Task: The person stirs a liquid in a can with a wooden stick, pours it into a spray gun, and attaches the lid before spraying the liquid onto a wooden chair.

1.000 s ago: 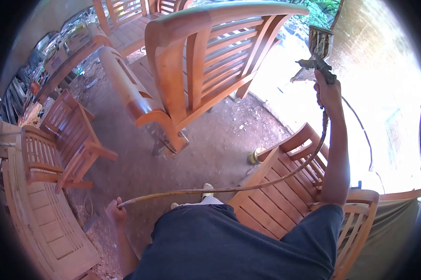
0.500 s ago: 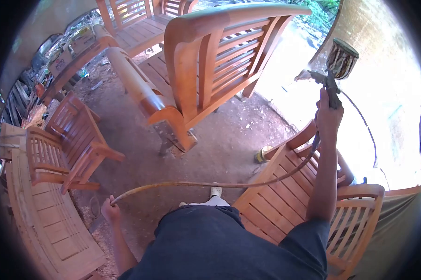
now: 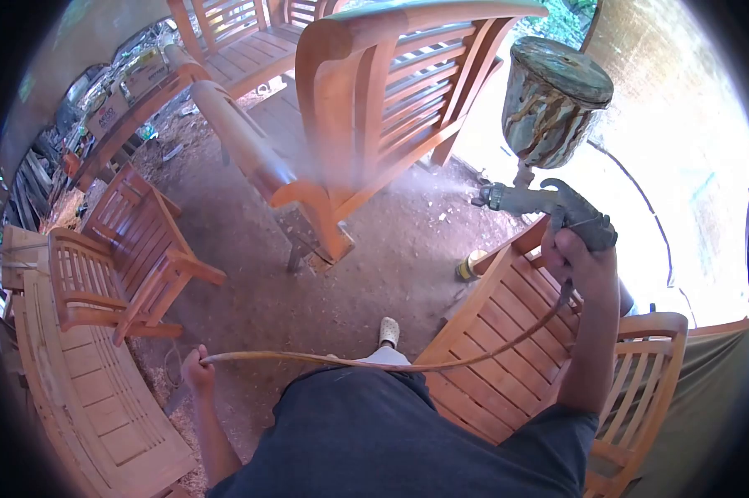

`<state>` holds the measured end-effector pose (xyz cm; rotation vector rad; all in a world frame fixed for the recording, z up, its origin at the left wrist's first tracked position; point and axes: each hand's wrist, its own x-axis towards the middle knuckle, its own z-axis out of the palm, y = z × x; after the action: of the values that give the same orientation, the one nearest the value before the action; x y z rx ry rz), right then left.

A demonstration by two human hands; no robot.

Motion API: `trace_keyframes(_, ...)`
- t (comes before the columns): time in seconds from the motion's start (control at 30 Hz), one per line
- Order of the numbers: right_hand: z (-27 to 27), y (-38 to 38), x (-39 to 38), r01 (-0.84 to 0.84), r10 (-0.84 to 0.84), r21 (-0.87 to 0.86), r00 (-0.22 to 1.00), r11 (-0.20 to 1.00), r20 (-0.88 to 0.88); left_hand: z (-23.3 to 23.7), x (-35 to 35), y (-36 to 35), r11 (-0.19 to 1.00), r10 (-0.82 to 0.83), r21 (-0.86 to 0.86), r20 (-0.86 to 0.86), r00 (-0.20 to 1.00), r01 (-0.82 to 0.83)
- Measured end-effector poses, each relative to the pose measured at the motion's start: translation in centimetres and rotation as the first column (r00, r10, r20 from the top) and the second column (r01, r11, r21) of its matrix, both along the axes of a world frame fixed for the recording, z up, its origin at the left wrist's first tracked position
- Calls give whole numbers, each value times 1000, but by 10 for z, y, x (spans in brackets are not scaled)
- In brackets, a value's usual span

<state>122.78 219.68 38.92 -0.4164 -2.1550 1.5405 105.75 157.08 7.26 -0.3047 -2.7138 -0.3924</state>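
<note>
My right hand (image 3: 586, 253) is closed around the handle of a spray gun (image 3: 528, 199), whose paint-streaked cup (image 3: 553, 104) sits on top. The nozzle points left, and a pale mist drifts from it toward the wooden bench (image 3: 341, 124) with a slatted back. Down at the left, my left hand (image 3: 197, 370) grips the air hose (image 3: 341, 359). That hose runs across in front of my body and up to the gun's handle.
A wooden chair (image 3: 134, 249) stands at left beside carved panels (image 3: 117, 407). Close on my right is another slatted wooden seat (image 3: 499, 332), with a small can (image 3: 472, 264) by it. Another bench (image 3: 250, 50) is at the back left. A hanging sheet (image 3: 673, 108) covers the right side.
My right hand has come lower and nearer, bringing the spray gun with it. Mist now shows between nozzle and bench. The hose sags closer to my body; my left hand is nearly still.
</note>
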Motion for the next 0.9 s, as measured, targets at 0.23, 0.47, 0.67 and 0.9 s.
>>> trace_keyframes(0.23,15,64,-42,210,-213,85,976,974,33,-2,17,35,1000,-4,-15,-90,996,2)
trace_keyframes(0.47,17,125,-80,391,-397,131,918,911,19,6,24,59,998,41,50,-49,998,-39)
trace_keyframes(0.67,15,182,-100,502,-509,184,861,845,-16,15,21,89,999,53,13,-72,996,-52)
trace_keyframes(0.9,-30,226,-116,717,-640,280,696,638,-325,21,14,80,990,124,82,-117,985,-115)
